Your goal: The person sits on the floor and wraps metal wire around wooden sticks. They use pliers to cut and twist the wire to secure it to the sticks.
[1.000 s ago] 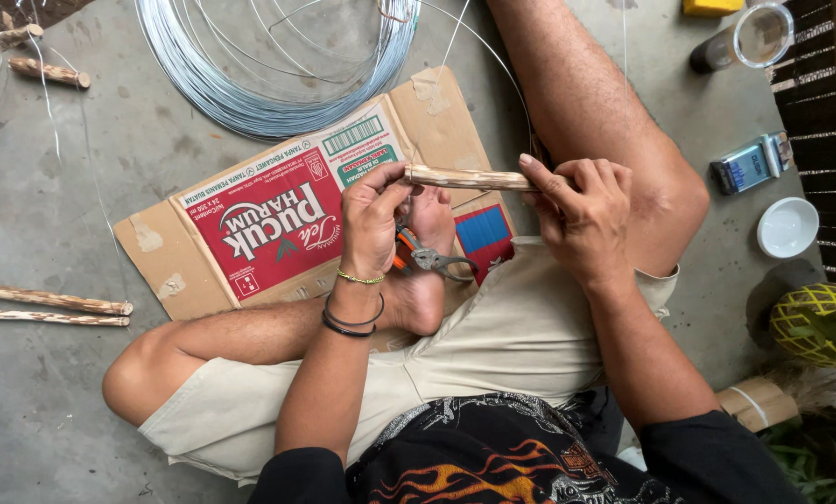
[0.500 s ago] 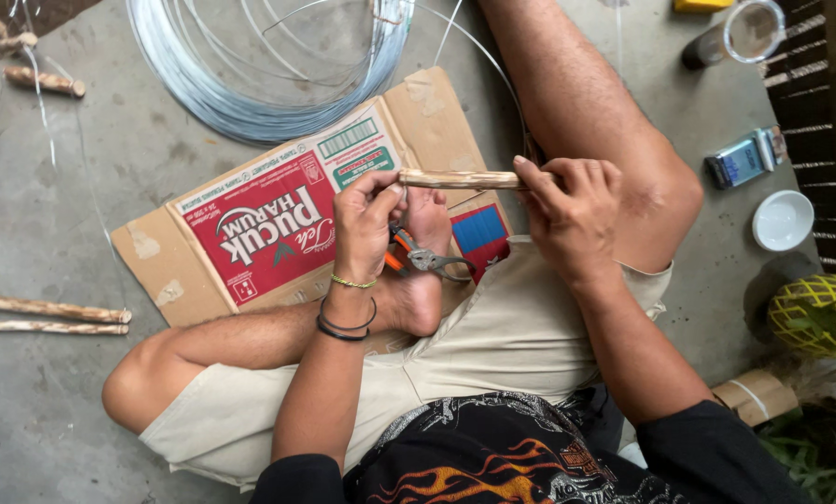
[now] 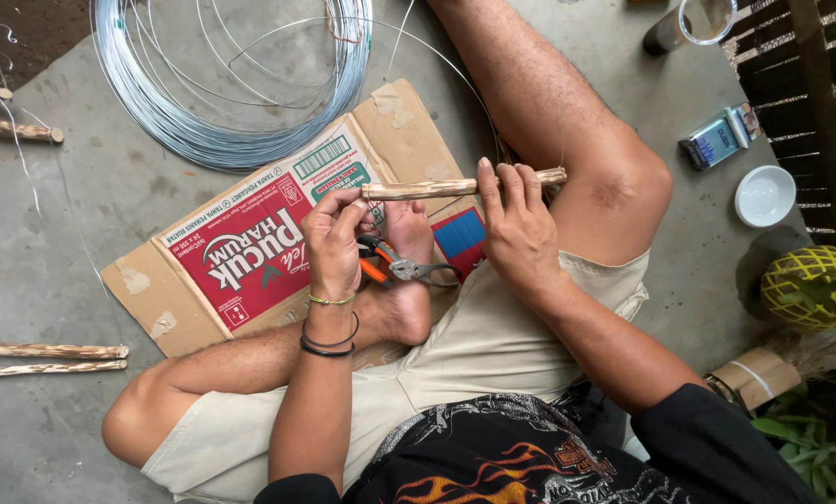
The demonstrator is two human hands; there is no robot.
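I sit cross-legged on a concrete floor. My right hand (image 3: 516, 229) grips a short wooden stick (image 3: 427, 189) held level in front of me. My left hand (image 3: 332, 245) pinches at the stick's left end, fingers closed there, perhaps on thin wire; the wire itself is too fine to make out. Orange-handled pliers (image 3: 394, 269) lie by my foot, below the stick. A thin wire strand arcs from the stick area back to a big coil of silver wire (image 3: 222, 93) at the far left.
A flattened red-and-brown cardboard box (image 3: 240, 252) lies under my legs. More sticks (image 3: 44, 357) lie at the left and far left (image 3: 21, 131). At the right stand a white bowl (image 3: 765, 196), a small blue box (image 3: 716, 140), a glass (image 3: 693, 23) and a yellow woven ball (image 3: 810, 285).
Both hands and the stick stay almost in place; my left fingers shifted slightly at the stick's left end.
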